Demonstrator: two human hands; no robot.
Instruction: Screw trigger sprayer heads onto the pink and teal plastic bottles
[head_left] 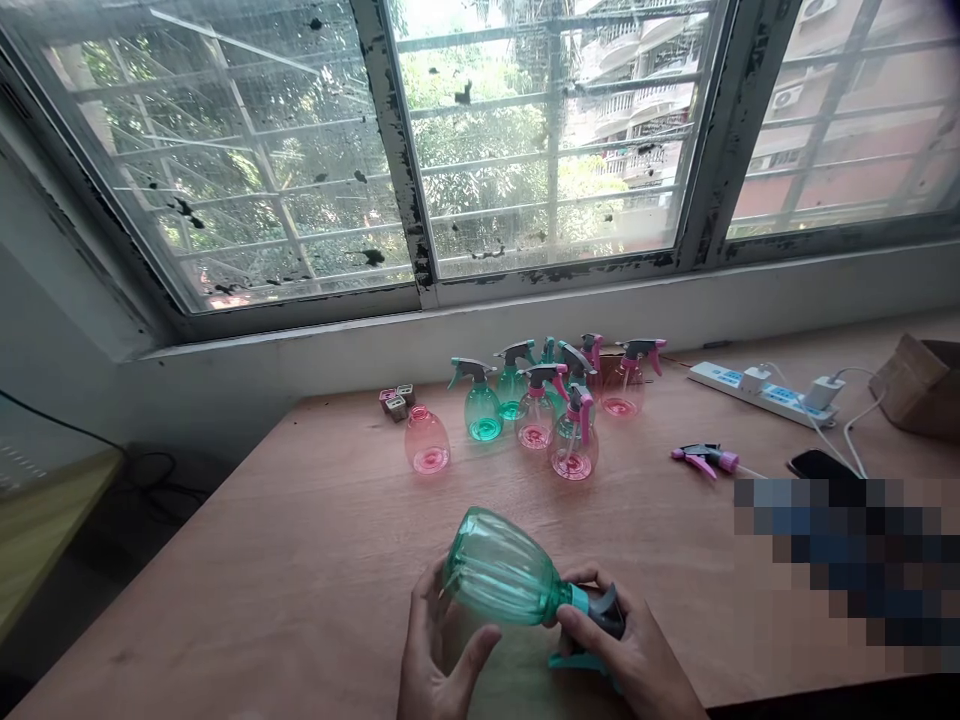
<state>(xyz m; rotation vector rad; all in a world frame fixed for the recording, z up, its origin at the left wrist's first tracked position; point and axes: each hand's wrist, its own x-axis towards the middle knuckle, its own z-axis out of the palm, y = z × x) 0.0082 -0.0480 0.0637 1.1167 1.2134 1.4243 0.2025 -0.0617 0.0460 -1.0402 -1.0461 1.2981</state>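
A translucent green spray bottle [504, 570] lies tilted on its side in the air above the near part of the table, its base toward the left. My right hand [626, 640] is closed around its dark grey and teal spray head [604, 610], thumb and fingers at the collar. My left hand [446, 640] cups the base end, fingers behind it and the thumb standing out in front. Beyond, a pink bottle without a head [427, 442] stands upright on the table. A loose pink and black spray head [705, 459] lies to the right.
Several green and pink spray bottles [535, 425] stand grouped near the window wall. Small dark blocks [397, 402] sit left of them. A white power strip [761, 393] with plugged-in chargers, a dark phone [825, 464] and a cardboard box [922, 385] are at the right. A blurred-out patch covers the right edge.
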